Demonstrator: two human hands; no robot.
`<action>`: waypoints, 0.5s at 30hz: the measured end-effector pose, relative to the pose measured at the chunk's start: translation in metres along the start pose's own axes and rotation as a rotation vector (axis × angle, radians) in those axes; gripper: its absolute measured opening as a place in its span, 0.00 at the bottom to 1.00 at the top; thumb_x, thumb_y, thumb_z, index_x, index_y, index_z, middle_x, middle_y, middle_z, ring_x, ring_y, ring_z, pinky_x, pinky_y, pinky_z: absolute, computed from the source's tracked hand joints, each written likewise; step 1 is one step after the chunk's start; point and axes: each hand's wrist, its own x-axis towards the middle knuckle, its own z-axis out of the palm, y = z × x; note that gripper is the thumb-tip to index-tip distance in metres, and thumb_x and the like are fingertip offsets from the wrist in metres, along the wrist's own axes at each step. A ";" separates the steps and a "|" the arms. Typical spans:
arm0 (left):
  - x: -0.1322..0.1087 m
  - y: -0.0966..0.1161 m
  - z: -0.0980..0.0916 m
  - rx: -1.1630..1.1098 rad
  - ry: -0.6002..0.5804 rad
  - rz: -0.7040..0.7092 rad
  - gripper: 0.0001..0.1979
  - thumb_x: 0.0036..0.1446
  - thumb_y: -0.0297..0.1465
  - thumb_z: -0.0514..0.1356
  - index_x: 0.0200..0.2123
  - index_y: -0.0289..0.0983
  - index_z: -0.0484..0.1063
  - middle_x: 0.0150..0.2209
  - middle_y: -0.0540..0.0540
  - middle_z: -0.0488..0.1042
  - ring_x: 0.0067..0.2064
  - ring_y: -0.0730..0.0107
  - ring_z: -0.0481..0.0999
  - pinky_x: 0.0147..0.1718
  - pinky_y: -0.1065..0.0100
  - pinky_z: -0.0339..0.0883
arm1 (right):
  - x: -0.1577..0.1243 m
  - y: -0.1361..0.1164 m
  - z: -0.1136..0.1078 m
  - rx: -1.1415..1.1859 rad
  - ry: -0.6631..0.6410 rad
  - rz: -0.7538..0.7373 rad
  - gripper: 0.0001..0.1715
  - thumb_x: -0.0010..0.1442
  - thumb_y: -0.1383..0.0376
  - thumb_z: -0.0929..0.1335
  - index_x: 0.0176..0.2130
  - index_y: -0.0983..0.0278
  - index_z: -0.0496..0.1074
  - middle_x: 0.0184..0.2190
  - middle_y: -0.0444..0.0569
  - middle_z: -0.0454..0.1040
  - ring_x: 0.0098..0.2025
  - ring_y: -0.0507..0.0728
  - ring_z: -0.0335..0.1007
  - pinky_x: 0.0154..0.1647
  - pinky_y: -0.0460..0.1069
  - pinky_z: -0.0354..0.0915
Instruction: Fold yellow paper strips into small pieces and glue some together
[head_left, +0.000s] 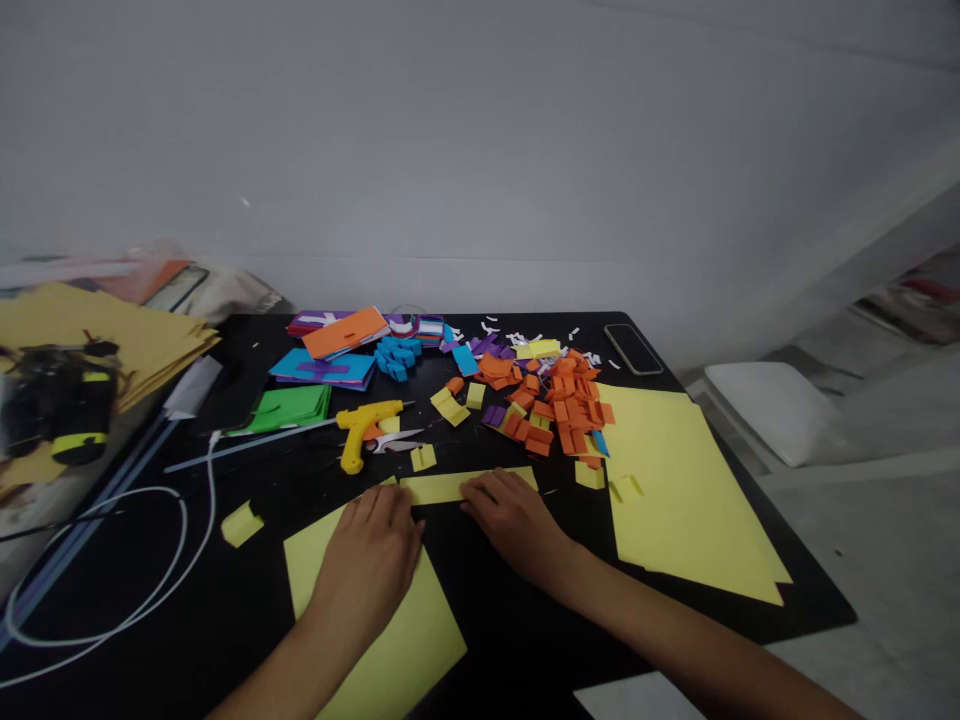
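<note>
My left hand lies palm down on a yellow paper sheet, its fingers stretched toward the sheet's top edge. Just to the right is a narrow yellow paper strip, with its left end close to those fingers. My right hand has its fingers over the strip and its thumb at the near edge, gripping it. Beyond the hands lie a yellow glue gun, scissors and a small folded yellow paper piece.
Several folded orange paper pieces are heaped beyond my right hand. Large yellow sheets lie at right, below a phone. Green folded paper and blue folded paper sit back left. A white cable loops at left.
</note>
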 end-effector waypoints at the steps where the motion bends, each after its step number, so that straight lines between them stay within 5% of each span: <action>1: 0.001 -0.002 -0.002 -0.012 -0.009 -0.005 0.11 0.65 0.27 0.59 0.42 0.28 0.80 0.44 0.31 0.79 0.46 0.42 0.78 0.40 0.49 0.74 | 0.000 0.000 0.000 -0.008 0.000 0.011 0.04 0.69 0.68 0.70 0.45 0.65 0.75 0.40 0.51 0.77 0.42 0.60 0.72 0.43 0.54 0.67; 11: 0.043 -0.019 -0.020 -0.536 0.161 -0.133 0.11 0.70 0.35 0.55 0.46 0.38 0.76 0.45 0.42 0.79 0.46 0.57 0.80 0.44 0.60 0.74 | 0.005 0.001 -0.002 -0.134 0.011 -0.019 0.05 0.67 0.73 0.69 0.40 0.65 0.74 0.33 0.50 0.74 0.36 0.59 0.69 0.34 0.53 0.60; 15: 0.042 -0.016 -0.011 -0.804 0.308 -0.285 0.09 0.69 0.35 0.57 0.48 0.39 0.73 0.41 0.45 0.77 0.37 0.66 0.78 0.37 0.66 0.73 | 0.014 0.002 -0.019 0.146 0.107 0.128 0.11 0.70 0.72 0.64 0.37 0.65 0.74 0.32 0.50 0.75 0.35 0.58 0.71 0.37 0.51 0.63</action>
